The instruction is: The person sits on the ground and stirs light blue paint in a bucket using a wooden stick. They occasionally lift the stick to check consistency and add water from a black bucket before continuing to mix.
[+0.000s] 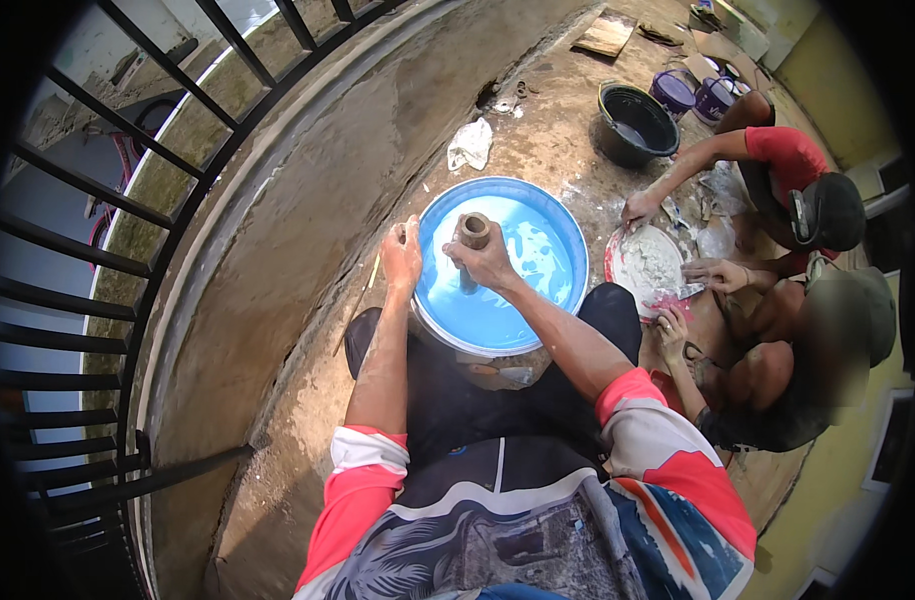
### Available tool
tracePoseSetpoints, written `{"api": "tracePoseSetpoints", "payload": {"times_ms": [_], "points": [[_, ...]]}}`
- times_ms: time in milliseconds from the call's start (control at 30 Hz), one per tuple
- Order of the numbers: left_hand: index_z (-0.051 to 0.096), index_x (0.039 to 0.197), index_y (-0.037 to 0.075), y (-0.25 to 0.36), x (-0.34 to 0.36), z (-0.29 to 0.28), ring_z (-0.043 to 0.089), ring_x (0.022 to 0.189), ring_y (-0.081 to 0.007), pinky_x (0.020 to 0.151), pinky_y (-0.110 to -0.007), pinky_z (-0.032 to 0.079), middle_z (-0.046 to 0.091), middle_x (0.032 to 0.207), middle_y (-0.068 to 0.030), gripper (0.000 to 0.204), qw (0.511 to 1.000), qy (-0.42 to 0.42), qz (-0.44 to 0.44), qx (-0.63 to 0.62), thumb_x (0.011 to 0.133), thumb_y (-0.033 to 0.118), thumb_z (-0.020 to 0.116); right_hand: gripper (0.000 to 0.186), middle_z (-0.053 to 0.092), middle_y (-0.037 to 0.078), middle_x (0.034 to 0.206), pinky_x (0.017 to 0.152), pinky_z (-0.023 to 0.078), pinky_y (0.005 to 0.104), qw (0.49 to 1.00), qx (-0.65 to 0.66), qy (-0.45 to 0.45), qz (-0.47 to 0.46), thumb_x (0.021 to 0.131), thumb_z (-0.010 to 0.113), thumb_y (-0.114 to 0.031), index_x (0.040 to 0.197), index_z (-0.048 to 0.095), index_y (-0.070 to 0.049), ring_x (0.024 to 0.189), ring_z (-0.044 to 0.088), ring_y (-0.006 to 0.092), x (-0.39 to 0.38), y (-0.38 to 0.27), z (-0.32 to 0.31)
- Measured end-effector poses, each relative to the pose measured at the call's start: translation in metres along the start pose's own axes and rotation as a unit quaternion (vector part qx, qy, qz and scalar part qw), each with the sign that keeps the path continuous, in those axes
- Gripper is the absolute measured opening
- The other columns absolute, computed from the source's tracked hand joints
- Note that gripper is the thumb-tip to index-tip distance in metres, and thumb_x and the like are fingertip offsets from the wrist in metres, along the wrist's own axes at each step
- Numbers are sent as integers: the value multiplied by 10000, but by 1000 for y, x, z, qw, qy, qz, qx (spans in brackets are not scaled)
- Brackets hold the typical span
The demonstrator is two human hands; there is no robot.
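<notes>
A round bucket (584, 262) of bright blue paint (518, 312) stands between my knees. My right hand (486, 260) is closed round a brown, hollow-ended tube (473, 232), possibly bamboo or pipe. The tube stands nearly upright, its lower end down in the paint. At the bucket's left side my left hand (403, 258) grips the rim, fingers curled over the edge. Light smears of paint or dust mark both forearms. Glossy patches and pale reflections show on the paint's surface.
At right, two people crouch round a red-rimmed basin (612, 262) of white paste, their hands at it. Beyond stand a black bucket (633, 125) and purple pails (673, 92). A white cloth (470, 145) lies past my bucket. Black railings (68, 240) and a low wall edge the left.
</notes>
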State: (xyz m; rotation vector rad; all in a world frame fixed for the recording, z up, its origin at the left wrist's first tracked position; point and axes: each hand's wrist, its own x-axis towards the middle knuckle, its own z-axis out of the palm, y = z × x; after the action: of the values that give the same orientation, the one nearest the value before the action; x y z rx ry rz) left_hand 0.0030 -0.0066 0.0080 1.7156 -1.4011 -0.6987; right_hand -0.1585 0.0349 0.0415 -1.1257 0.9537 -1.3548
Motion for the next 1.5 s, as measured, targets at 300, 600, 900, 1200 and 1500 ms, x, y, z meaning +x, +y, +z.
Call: {"api": "tracePoseSetpoints", "payload": {"times_ms": [300,600,900,1200,1500], "points": [[647,862,-65,16,-5,-4,626,731,-328,724,-445,468,668,788,-243,479,999,-12,-4,-37,1002,387,570,154,605,6,636,536,445,301,968,-202,126,-76,775,731,-101,722,603,-34,584,579,111,27,-12,-97],[658,855,-53,16,-6,-6,649,753,-335,741,-447,480,669,769,-225,478,1000,-15,-11,-19,994,397,578,140,576,10,605,483,429,283,945,-86,256,-184,779,690,-39,701,575,-26,506,528,101,91,5,-23],[640,871,-69,2,-4,-1,638,763,-376,742,-478,470,665,788,-245,493,999,28,26,-8,996,404,573,155,577,14,624,475,434,265,999,22,32,28,779,724,-58,763,571,-40,519,543,91,14,-3,-2],[637,891,-79,16,-4,-5,639,783,-383,755,-467,467,664,818,-272,500,999,-34,-9,-24,1008,400,554,162,603,20,649,564,454,312,960,-235,139,-65,776,737,-114,749,612,-15,608,568,116,47,-12,-91],[662,966,-83,7,0,4,664,897,-418,813,-472,483,685,912,-295,497,1000,-8,7,-6,1004,401,557,110,589,44,633,536,468,304,943,-50,299,-133,766,688,-38,743,586,-4,561,574,130,95,16,-56]]}}
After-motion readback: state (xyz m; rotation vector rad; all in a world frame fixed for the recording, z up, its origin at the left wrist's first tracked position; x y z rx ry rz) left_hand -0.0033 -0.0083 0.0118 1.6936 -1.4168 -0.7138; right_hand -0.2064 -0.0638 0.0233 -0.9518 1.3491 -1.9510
